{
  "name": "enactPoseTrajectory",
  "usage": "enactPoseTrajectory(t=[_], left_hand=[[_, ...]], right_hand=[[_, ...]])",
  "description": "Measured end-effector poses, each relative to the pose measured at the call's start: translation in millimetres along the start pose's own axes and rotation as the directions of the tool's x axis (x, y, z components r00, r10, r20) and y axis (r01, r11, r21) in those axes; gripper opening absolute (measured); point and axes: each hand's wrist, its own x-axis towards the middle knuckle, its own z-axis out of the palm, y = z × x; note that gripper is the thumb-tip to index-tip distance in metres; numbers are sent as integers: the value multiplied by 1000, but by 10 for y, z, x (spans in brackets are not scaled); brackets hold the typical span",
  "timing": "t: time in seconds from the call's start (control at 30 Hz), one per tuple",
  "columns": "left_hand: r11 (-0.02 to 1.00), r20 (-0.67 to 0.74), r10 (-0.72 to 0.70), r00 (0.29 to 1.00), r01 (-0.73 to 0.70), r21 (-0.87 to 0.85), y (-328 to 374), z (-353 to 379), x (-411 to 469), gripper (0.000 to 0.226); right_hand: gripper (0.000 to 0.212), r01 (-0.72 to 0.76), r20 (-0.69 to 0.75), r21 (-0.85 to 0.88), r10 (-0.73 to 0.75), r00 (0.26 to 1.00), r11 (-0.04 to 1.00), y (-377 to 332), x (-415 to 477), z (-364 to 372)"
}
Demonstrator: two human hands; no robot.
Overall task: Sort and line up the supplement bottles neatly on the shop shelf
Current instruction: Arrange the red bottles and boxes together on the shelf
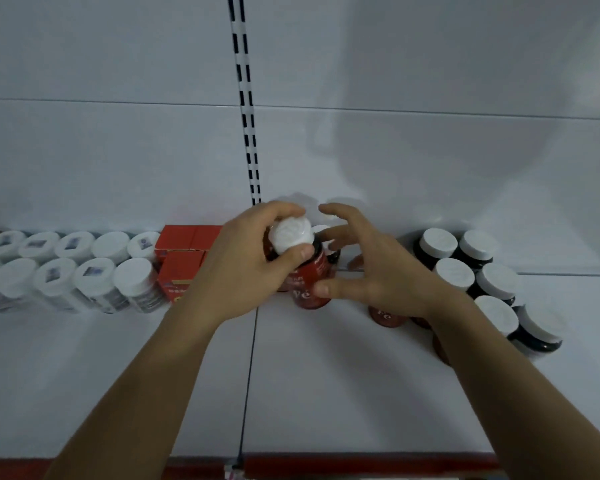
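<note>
Left hand [246,268] I have curled round the white cap [290,233] of the red bottle [306,273] near the back edge of the shelf [326,393]; my right hand [371,268], fingers spread, touches its side.

The left hand [246,268] and right hand [385,282] are bare, and so are both forearms [174,362]
</note>
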Motion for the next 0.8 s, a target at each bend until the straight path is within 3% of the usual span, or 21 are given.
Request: enactPoseTrajectory(t=[0.17, 0.23, 0.33, 0.43, 0.57, 0.8], left_hand=[[995, -88, 77, 993, -82, -55, 158, 156, 277, 33], [978, -105, 175, 979, -160, 137, 34, 207, 310, 30], [899, 90, 183, 979, -203, 389, -219, 338, 313, 29], [859, 153, 157, 976, -211, 467, -351, 438, 247, 29], [861, 117, 146, 982, -185, 473, -360, 474, 191, 31], [867, 109, 97, 989, -137, 478, -337, 495, 166, 31]], right_hand=[[80, 0, -285, -33, -9, 958, 999, 17, 12, -218], [72, -57, -383, -27, 42, 923, 998, 107, -20, -352], [62, -147, -496, -95, 81, 865, 985, 208, 1, -426], [62, -256, -440, -257, 123, 889, 932, 288, 110, -340], [62, -328, -325, -397, 203, 924, 857, 398, 241, -138], [61, -376, -360, -435, 226, 905, 818, 528, 242, 66]])
